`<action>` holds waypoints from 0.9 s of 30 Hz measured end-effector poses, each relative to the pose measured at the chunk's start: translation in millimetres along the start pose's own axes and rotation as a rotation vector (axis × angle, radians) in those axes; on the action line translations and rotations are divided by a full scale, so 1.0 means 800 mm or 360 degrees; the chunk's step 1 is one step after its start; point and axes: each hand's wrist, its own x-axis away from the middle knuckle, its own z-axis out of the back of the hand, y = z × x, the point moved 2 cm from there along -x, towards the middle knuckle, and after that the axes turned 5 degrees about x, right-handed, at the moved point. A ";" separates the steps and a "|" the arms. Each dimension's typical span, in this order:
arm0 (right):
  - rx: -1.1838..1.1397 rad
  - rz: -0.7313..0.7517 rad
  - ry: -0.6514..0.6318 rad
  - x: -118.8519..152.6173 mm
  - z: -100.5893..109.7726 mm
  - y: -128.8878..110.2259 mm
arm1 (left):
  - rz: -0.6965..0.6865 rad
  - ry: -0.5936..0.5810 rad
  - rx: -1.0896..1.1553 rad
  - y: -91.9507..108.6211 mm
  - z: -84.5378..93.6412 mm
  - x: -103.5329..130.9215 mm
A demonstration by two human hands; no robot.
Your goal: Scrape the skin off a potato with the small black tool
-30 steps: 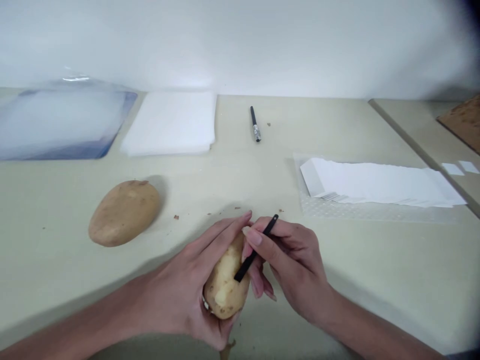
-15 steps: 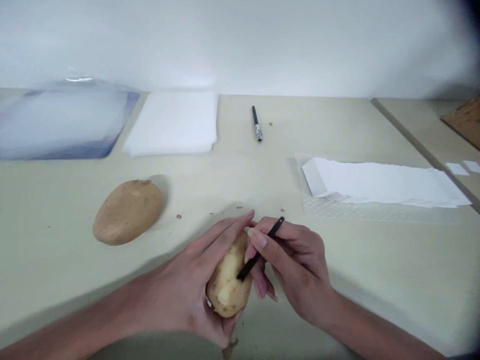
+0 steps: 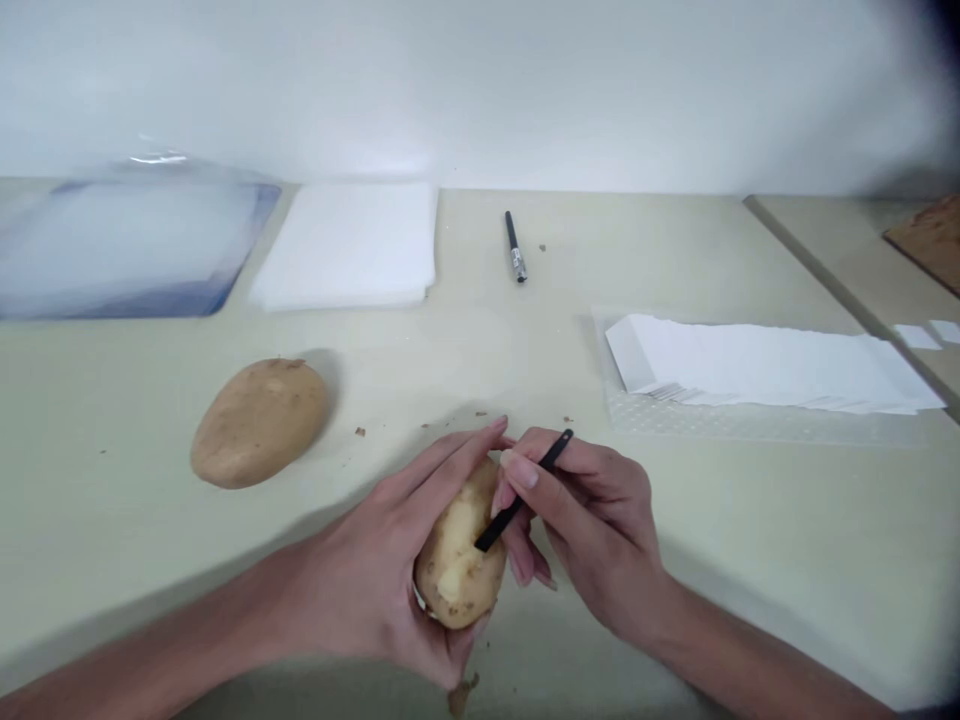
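Pale bench [image 3: 750,520]: left hand [image 3: 375,580] grips a potato [image 3: 457,560], right hand [image 3: 592,520] pinches a black tool [image 3: 521,495] (tip on flesh); a slip could nick the left fingers.

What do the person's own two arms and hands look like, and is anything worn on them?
Both forearms are bare as far as the picture shows: no sleeves, gloves, watch or bracelet. The left hand and the right hand show no rings. The fingernails are fairly long, rounded and look pale pink, with no bright polish. No markings show on either arm.
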 end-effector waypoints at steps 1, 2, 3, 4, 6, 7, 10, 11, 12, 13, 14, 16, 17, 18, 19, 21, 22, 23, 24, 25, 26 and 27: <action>-0.0011 -0.0010 -0.0001 0.000 -0.001 0.001 | -0.0024 0.0015 0.0004 0.000 0.000 0.001; -0.0024 -0.0016 -0.0003 0.000 -0.001 0.001 | -0.0058 0.0022 0.0011 -0.001 0.000 0.001; -0.0040 -0.0025 -0.0010 0.001 -0.001 0.001 | -0.0094 0.0022 0.0019 -0.002 -0.001 0.002; -0.0059 -0.0036 -0.0014 0.001 -0.001 0.001 | -0.0110 0.0012 0.0019 -0.003 -0.001 0.002; -0.0090 -0.0060 -0.0023 0.001 -0.001 0.002 | -0.0129 -0.0022 0.0015 -0.005 -0.001 0.003; -0.0098 -0.0068 -0.0021 0.001 -0.001 0.002 | -0.0134 -0.0023 0.0011 -0.005 -0.001 0.003; -0.0092 -0.0062 -0.0023 -0.001 0.001 0.003 | -0.0118 -0.0015 0.0003 -0.004 0.000 0.003; -0.0087 -0.0060 -0.0021 -0.002 0.002 0.003 | -0.0109 -0.0016 0.0003 -0.004 0.000 0.003; -0.0074 -0.0066 -0.0014 -0.002 0.003 0.003 | -0.0083 -0.0020 -0.0001 -0.004 0.000 0.004; -0.0058 -0.0075 -0.0003 -0.003 0.005 0.004 | -0.0065 -0.0033 -0.0005 -0.004 0.000 0.004; -0.0042 -0.0084 0.0007 -0.003 0.006 0.004 | -0.0056 -0.0052 -0.0003 -0.005 0.000 0.005; -0.0021 -0.0102 0.0019 -0.004 0.009 0.004 | -0.0031 -0.0070 -0.0001 -0.006 0.001 0.005; -0.0019 -0.0112 0.0017 -0.005 0.010 0.003 | -0.0015 -0.0078 -0.0003 -0.008 0.001 0.006; -0.0021 -0.0122 0.0012 -0.006 0.011 0.003 | -0.0011 -0.0080 -0.0001 -0.009 0.001 0.006; -0.0023 -0.0130 0.0006 -0.006 0.011 0.002 | -0.0008 -0.0073 0.0000 -0.010 0.002 0.006; -0.0011 -0.0149 0.0004 -0.008 0.012 0.000 | -0.0009 -0.0060 0.0013 -0.011 0.002 0.005; -0.0001 -0.0156 0.0005 -0.009 0.013 -0.001 | -0.0030 -0.0058 0.0029 -0.011 0.001 0.005; 0.0008 -0.0167 0.0011 -0.009 0.013 -0.002 | -0.0049 -0.0057 0.0041 -0.011 0.001 0.004; 0.0014 -0.0182 0.0011 -0.010 0.013 -0.002 | -0.0071 -0.0050 0.0049 -0.011 0.001 0.004; 0.0014 -0.0199 0.0005 -0.010 0.014 -0.003 | -0.0092 -0.0045 0.0052 -0.010 0.001 0.003; 0.0010 -0.0216 -0.0004 -0.011 0.014 -0.003 | -0.0117 -0.0036 0.0051 -0.009 0.001 0.002; 0.0003 -0.0227 -0.0017 -0.011 0.014 -0.003 | -0.0136 -0.0027 0.0046 -0.009 0.001 0.002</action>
